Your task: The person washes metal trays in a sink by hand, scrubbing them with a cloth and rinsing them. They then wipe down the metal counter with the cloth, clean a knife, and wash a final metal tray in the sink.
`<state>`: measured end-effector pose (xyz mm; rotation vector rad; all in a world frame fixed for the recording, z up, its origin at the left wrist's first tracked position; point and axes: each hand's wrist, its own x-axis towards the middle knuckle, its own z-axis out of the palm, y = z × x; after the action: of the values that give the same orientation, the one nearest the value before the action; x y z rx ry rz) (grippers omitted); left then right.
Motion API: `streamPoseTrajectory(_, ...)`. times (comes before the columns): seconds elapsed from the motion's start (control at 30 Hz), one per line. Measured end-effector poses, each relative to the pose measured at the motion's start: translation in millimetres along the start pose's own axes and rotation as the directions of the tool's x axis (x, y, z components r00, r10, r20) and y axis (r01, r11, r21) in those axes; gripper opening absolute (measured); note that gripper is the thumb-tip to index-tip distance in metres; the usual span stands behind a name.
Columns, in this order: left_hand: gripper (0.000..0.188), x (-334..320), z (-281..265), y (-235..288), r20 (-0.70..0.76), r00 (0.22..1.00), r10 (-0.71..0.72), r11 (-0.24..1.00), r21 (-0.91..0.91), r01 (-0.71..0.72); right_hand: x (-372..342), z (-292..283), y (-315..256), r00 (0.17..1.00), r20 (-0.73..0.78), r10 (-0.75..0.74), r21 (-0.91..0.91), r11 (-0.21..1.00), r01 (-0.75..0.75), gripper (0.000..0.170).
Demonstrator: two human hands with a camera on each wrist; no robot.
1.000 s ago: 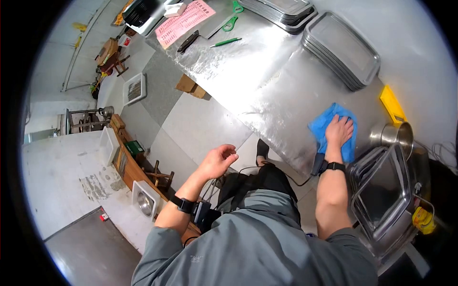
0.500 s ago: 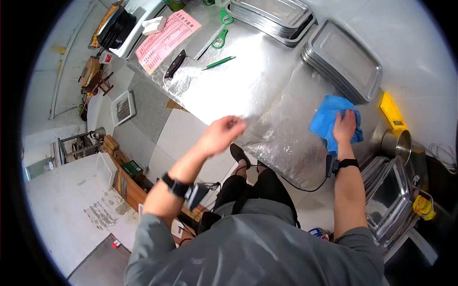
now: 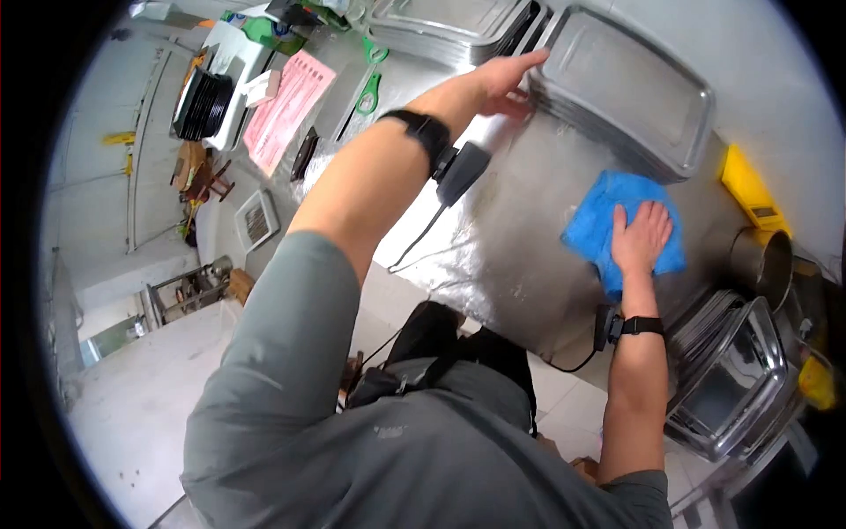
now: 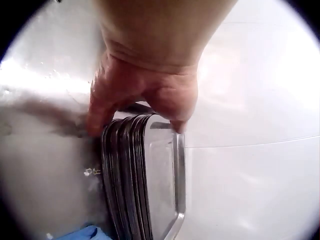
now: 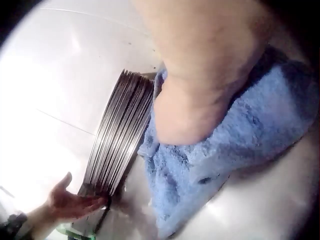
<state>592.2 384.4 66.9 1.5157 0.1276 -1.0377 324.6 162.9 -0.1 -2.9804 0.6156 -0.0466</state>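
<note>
My right hand (image 3: pixel 641 236) lies spread on a blue cloth (image 3: pixel 589 219), pressing it to the metal tabletop; in the right wrist view the cloth (image 5: pixel 260 130) bunches around the palm, and the fingers are hidden. Reaching across the table, my left hand (image 3: pixel 507 85) is at the near-left end of a stack of rectangular metal trays (image 3: pixel 630 84). In the left wrist view, the thumb is by the top tray's rim and the fingers lie along the side of the stack (image 4: pixel 125 175). From the right wrist view, the left hand (image 5: pixel 72 204) shows extended fingers and a raised thumb.
Another tray stack (image 3: pixel 441 26) stands at the back. Scissors with green handles (image 3: pixel 367 93), a pink printed sheet (image 3: pixel 291 106) and a dark knife handle (image 3: pixel 305 154) lie left. A yellow tool (image 3: pixel 749 187), a round metal pot (image 3: pixel 762 264) and more trays (image 3: pixel 731 379) are at right.
My left hand has swung from over the table's near edge up and across to the tray stack. The right hand stays on the cloth, its fingers now more spread, with the cloth flatter.
</note>
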Motion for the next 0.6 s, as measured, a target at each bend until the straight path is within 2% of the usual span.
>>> streamPoseTrajectory(0.07,0.105,6,7,4,-0.023,0.996,-0.081,0.997,-0.021,0.08,2,-3,0,1.0,0.003,0.006,-0.002,1.0,-0.006,0.057)
streamPoseTrajectory(0.13,0.096,7,15,7,-0.084,0.995,-0.061,0.998,0.018,0.062,9,-9,1,1.0,0.026,0.009,0.043,0.999,-0.01,0.058)
streamPoseTrajectory(0.2,0.082,7,18,8,-0.026,0.999,-0.046,0.999,0.002,0.046,1,-8,8,0.997,0.072,0.019,0.074,0.997,-0.024,0.059)
streamPoseTrajectory(0.23,0.082,13,19,8,-0.017,0.999,-0.045,0.999,0.007,0.045,0,-2,14,1.0,0.006,0.022,0.073,0.997,-0.022,0.059)
streamPoseTrajectory(0.27,0.074,17,21,6,-0.042,0.999,-0.033,0.999,-0.031,0.032,1,2,17,0.998,-0.059,0.019,0.07,0.997,-0.015,0.059)
streamPoseTrajectory(0.3,0.067,16,23,4,-0.07,0.997,-0.026,0.997,-0.075,0.021,1,2,16,0.998,-0.055,0.018,0.065,0.998,-0.014,0.059)
streamPoseTrajectory(0.33,0.067,16,27,3,-0.067,0.997,-0.03,0.997,-0.08,0.024,2,3,13,0.997,-0.067,0.046,0.023,0.999,-0.044,0.059)
streamPoseTrajectory(0.4,0.061,14,36,11,-0.159,0.986,-0.055,0.988,-0.149,0.031,6,7,12,0.993,-0.088,0.082,-0.022,0.996,-0.084,0.06)
streamPoseTrajectory(0.47,0.059,7,40,14,-0.158,0.984,-0.077,0.989,-0.14,0.054,3,14,16,0.989,-0.149,0.019,-0.053,0.998,-0.027,0.061)
streamPoseTrajectory(0.6,0.059,6,37,21,-0.129,0.989,-0.071,0.994,-0.093,0.059,15,8,20,0.996,-0.084,-0.04,-0.051,0.998,0.036,0.063)
